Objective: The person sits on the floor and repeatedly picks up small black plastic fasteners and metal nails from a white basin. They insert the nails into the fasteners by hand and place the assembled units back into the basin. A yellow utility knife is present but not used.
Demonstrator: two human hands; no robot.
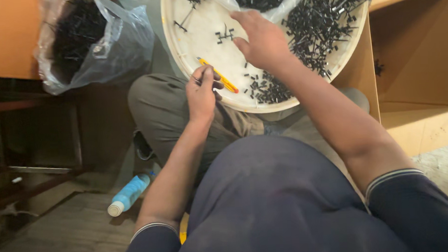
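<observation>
A round white tray (182, 58) rests on my lap, strewn with several small black plastic parts (319, 23). My left hand (202, 92) is at the tray's near rim, fingers pinched on a thin black part. A yellow cutter with a red tip (221, 77) lies on the tray just beside that hand. My right hand (261, 39) reaches over the tray's middle, palm down, fingertips near a small black cluster (225, 35). Whether it holds anything is hidden. A pile of tiny black bits (270, 89) lies near the rim under my right wrist.
A clear plastic bag of black parts (89, 39) sits at the left on an orange surface. Another bag (259, 0) lies on the tray's far side. A cardboard box (415, 54) stands at the right. A blue bottle (129, 194) lies on the floor.
</observation>
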